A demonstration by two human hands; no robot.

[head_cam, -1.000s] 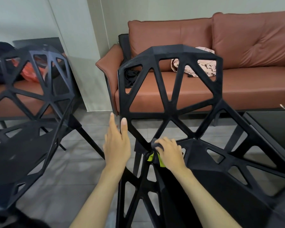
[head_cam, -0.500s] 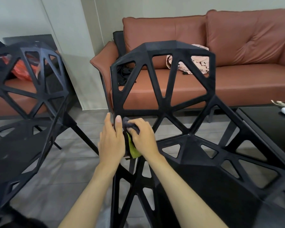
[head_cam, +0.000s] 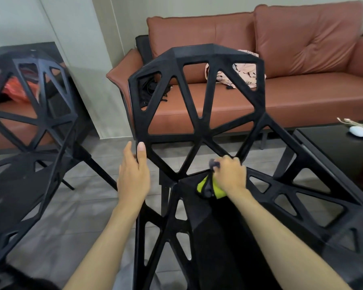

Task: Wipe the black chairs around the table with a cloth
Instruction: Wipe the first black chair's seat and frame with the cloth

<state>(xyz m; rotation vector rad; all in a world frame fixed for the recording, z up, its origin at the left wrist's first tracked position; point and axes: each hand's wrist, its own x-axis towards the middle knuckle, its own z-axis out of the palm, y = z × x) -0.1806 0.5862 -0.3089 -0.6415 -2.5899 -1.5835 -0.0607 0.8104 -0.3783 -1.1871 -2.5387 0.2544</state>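
Note:
A black chair [head_cam: 205, 55] with a lattice of triangular openings stands right in front of me. My right hand [head_cam: 231, 174] grips a grey and yellow-green cloth [head_cam: 212, 186] and presses it on the joint where the backrest meets the seat. My left hand [head_cam: 133, 174] rests with straight fingers against the lower left edge of the backrest. A second black chair [head_cam: 29, 126] of the same kind stands to the left.
A brown leather sofa [head_cam: 281, 95] with a pink garment [head_cam: 245, 74] and a black item stands behind the chairs. A black table [head_cam: 333, 147] with a white object [head_cam: 358, 131] lies at the right. Grey tiled floor shows between the chairs.
My right hand has slid the cloth to the right and down along the base of the backrest, away from my left hand. The left hand has stayed on the backrest's left edge.

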